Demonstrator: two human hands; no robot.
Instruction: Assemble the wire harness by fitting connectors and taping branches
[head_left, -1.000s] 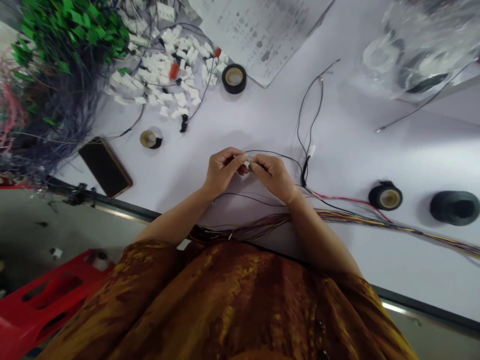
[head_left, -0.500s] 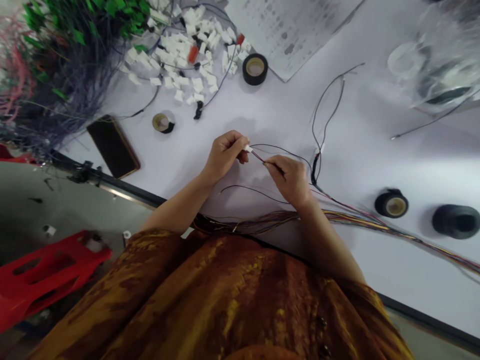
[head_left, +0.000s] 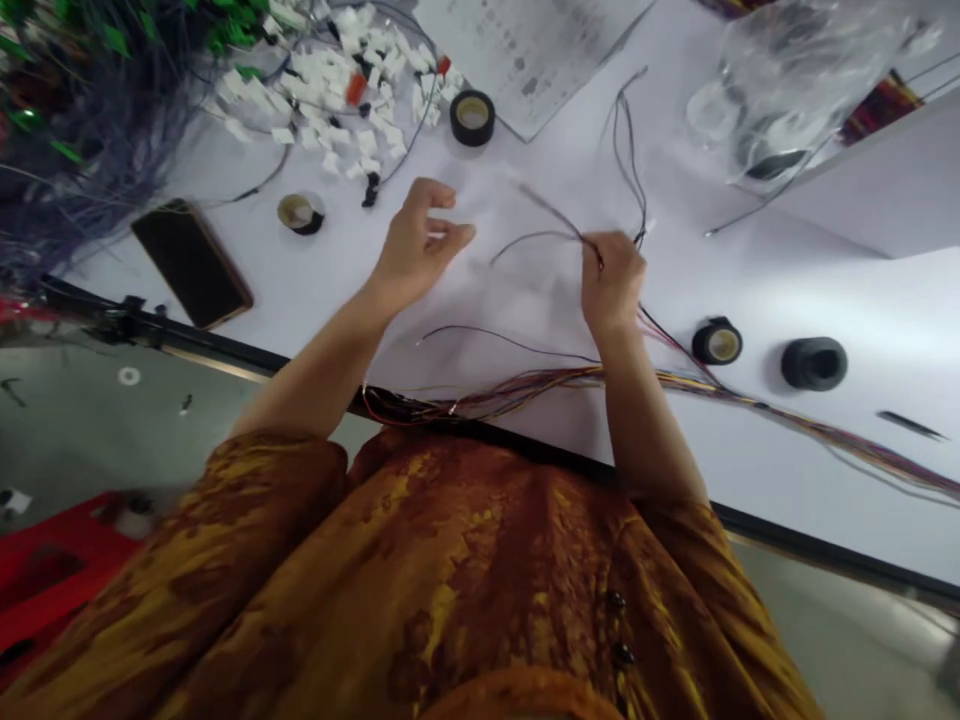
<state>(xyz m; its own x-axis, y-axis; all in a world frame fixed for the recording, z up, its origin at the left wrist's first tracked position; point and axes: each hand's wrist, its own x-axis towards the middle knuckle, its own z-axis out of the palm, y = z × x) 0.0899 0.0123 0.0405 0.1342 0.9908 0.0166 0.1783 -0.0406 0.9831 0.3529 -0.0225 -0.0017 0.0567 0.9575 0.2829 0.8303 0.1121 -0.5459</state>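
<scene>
Black wire [head_left: 559, 222] is pinched in the right hand [head_left: 613, 283], its fingers [head_left: 616, 250] shut tight on it, and I can see the wire stick out toward the far left. The left hand [head_left: 416, 245] has just let go, so it's free now: its fingers [head_left: 450, 233] are spread and touch nothing. A small white plug [head_left: 648, 226] sits just past the right hand. Colored wires [head_left: 525, 382] lie near me.

The thin black insulated wire [head_left: 553, 214] is pinched in my right hand [head_left: 613, 282], its free end angled up and left. A second black strand [head_left: 525, 238] arcs left from the same grip.
</scene>
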